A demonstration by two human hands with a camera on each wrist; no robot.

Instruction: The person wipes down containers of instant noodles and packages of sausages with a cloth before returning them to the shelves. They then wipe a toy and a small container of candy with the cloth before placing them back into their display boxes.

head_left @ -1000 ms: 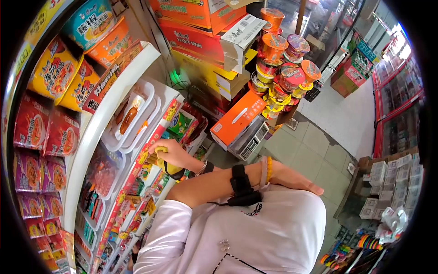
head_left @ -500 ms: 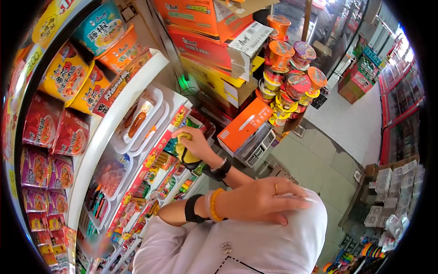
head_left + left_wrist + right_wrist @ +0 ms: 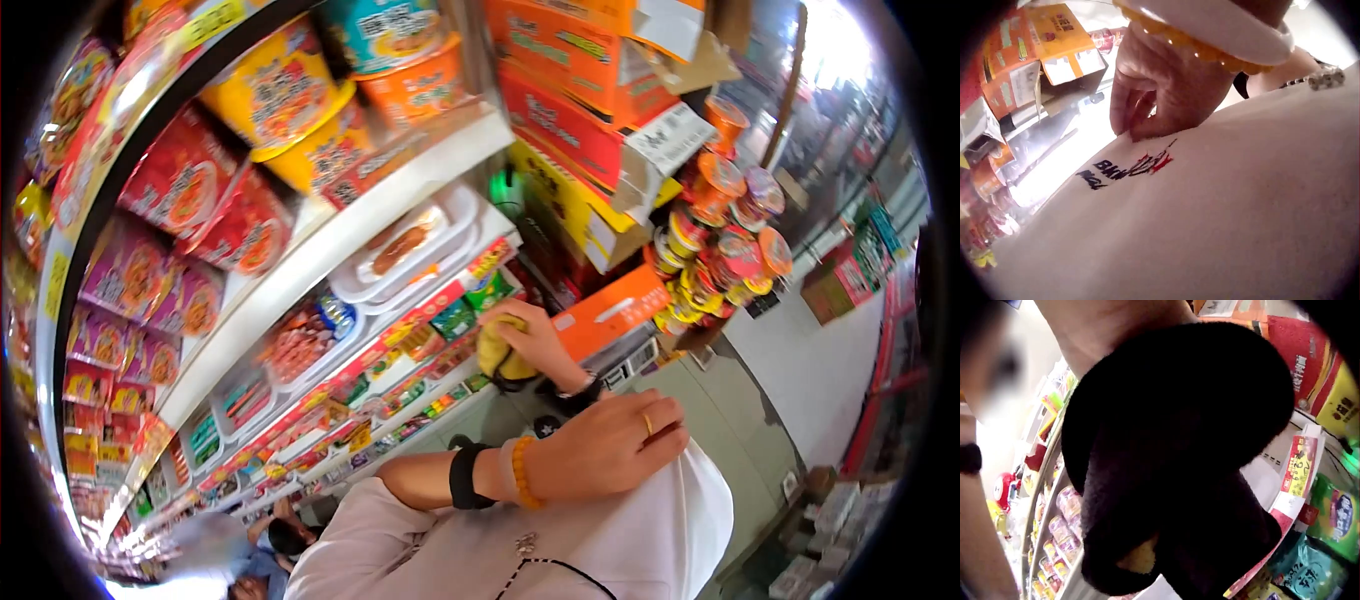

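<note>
The right hand grips a soft yellow-and-dark plush cloth near the front corner of a red-trimmed white shelf, probably wiping; the next move calls for steady pressure. The left hand, loosely curled, seems empty.

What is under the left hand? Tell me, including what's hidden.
The left hand touches the white shirt; dark lettering shows near the fingers in the left wrist view. The fabric beneath the hand is covered and cannot be seen.
</note>
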